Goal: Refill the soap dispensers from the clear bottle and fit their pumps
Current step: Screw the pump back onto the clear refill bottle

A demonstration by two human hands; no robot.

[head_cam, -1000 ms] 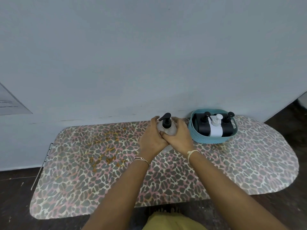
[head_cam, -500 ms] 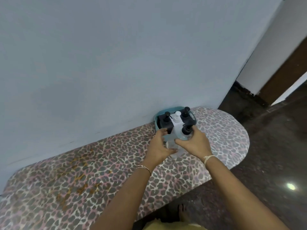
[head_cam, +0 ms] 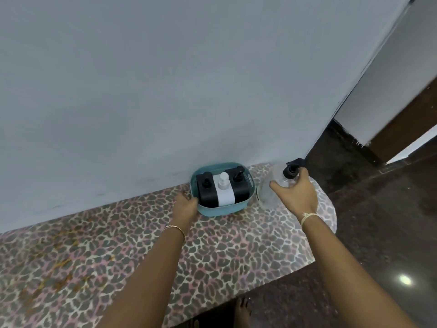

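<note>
Nearest, a bare foot (head_cam: pixel 242 311) shows on the dark floor below the near edge of the leopard-print table (head_cam: pixel 212 252). Both forearms reach across it toward the far right corner.

The left hand (head_cam: pixel 186 205) lies against the left wall of the teal basket (head_cam: pixel 220 210). Its fingertips are hidden at the rim, so I cannot tell whether they hook over it or only press on it. The right hand (head_cam: pixel 296 194) grips the clear bottle (head_cam: pixel 268 192) high up, thumb on the shoulder and fingers curled round the neck just under its black pump (head_cam: pixel 292 170).

The bottle stands on the table just right of the basket, close to the table's right end. It looks like thin, smooth plastic. It is probably light if nearly drained, can slip if soapy, and dents under a hard squeeze. The neck or shoulder is the stiffest place to hold it, not the pump head, which would plunge or turn.

In the basket, against the wall (head_cam: pixel 165 91), two black dispensers (head_cam: pixel 207 194) flank a white dispenser (head_cam: pixel 224 194), all with pumps on.

Half a second ago both hands held the bottle in front of the basket. Now it sits to the basket's right in the right hand alone, and the left hand has gone to the basket.
</note>
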